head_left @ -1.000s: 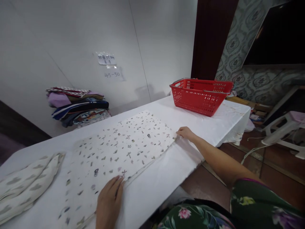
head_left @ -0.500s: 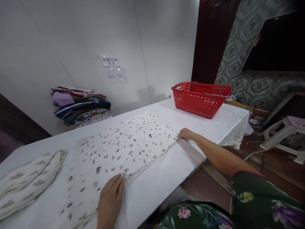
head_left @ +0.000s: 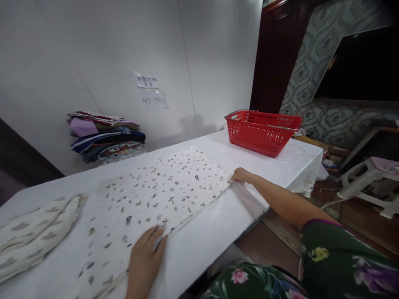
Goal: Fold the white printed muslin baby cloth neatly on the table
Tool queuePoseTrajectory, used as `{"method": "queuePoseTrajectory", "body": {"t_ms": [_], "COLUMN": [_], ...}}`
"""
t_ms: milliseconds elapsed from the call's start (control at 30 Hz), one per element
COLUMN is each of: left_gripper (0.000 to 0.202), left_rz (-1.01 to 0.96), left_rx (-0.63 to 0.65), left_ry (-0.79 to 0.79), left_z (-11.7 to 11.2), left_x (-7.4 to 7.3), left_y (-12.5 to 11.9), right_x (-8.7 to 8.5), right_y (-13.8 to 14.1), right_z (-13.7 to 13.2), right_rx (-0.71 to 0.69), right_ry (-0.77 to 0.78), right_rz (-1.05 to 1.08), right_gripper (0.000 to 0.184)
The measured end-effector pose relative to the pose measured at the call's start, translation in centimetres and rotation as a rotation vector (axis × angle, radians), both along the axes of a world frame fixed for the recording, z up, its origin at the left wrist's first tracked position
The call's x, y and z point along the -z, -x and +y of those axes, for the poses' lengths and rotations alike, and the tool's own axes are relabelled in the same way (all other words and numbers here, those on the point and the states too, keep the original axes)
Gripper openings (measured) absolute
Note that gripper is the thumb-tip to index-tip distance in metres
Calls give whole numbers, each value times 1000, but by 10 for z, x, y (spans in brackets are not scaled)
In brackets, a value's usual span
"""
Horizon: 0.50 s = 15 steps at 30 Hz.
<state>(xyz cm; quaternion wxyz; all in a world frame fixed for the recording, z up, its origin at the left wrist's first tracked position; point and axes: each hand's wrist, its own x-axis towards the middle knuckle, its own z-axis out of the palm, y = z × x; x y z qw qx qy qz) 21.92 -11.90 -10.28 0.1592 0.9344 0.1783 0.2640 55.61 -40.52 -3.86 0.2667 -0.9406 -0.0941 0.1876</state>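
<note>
A white cloth with small printed figures (head_left: 170,189) lies spread in a folded layer on the white table. My left hand (head_left: 146,253) rests on its near edge, fingers stretched out over the fabric and thumb held apart. At the right near corner, my right hand (head_left: 241,175) pinches the cloth's edge between closed fingers. Over on the left lies a second cloth, cream with grey cloud shapes (head_left: 40,234), loosely folded and running out of view.
A red plastic basket (head_left: 262,133) with metal handles stands at the table's far right. Against the wall sits a stack of folded fabrics (head_left: 107,137). The white table (head_left: 193,265) has its near edge by my lap. A white stool (head_left: 368,182) is on the floor at right.
My left thumb has moved away from the fingers, which now lie flatter on the cloth. My right hand keeps its pinch at the corner. The view has shifted slightly.
</note>
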Motion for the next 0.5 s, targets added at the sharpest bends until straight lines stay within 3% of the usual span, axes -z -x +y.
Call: {"method": "queuePoseTrajectory", "body": {"t_ms": [500], "left_gripper": [38], "left_rz": [12], "left_rx": [-13], "left_ry": [-60], "left_z": [0], "left_x": [2], "left_y": [1], "right_x": [-15], "right_y": [-14], "right_z": [0], "right_rx": [26], "right_ry": [-306], "right_rz": [371], "right_gripper": [20]}}
